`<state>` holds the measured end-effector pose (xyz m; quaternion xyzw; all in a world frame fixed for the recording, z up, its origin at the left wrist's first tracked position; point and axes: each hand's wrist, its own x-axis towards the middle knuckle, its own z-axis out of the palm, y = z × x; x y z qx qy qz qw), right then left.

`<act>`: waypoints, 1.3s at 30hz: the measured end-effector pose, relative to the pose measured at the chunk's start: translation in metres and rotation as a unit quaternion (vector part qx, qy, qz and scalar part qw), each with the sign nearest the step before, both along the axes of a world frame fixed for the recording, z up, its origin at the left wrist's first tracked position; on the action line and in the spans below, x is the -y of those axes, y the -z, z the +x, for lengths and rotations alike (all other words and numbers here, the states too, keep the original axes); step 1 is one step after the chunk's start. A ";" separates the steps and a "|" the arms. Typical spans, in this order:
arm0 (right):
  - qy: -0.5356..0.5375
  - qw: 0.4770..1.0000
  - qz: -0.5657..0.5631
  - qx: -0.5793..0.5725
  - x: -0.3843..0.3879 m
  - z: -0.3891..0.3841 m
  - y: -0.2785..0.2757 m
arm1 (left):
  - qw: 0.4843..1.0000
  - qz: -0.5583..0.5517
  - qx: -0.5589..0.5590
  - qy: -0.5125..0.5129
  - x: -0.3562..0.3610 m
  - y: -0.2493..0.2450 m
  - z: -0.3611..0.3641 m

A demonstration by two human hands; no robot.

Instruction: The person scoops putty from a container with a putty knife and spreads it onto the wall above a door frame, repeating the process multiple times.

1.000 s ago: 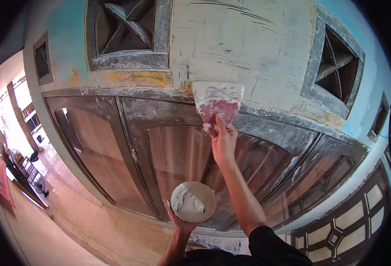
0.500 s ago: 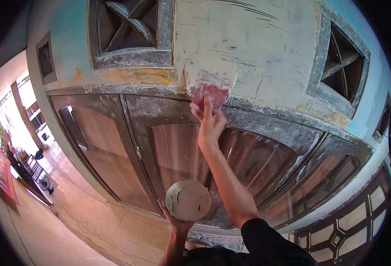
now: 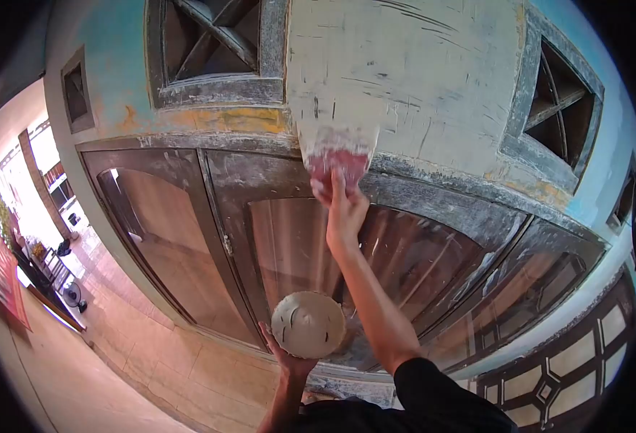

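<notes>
"Where can the scraper (image 3: 338,155) pass?"

"Up and to the right over the wall (image 3: 433,86). The left vent (image 3: 272,50) and right vent (image 3: 538,160) bound that stretch, the left one nearer."

"And below the blade?"

"The lintel (image 3: 433,175) crosses there. Between the right hand (image 3: 345,214) and the bowl (image 3: 308,326) there's room in front of the pane (image 3: 289,245)."

"Beside the bowl?"

"On its right, the right forearm (image 3: 376,299) leaves a narrow gap. Left of the left hand (image 3: 287,357), the way is open."
</notes>
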<state>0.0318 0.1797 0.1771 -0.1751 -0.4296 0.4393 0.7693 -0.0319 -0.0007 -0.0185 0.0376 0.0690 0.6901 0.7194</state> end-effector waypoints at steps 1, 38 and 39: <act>0.004 1.000 -0.019 0.003 0.008 0.000 0.009 | 1.000 0.000 0.008 -0.001 0.001 -0.001 0.000; 0.018 1.000 -0.002 0.009 -0.001 0.003 0.008 | 1.000 0.006 0.016 0.015 -0.005 -0.003 0.013; 0.017 1.000 0.000 0.009 0.009 0.005 0.020 | 1.000 0.008 0.016 0.014 -0.005 -0.004 0.013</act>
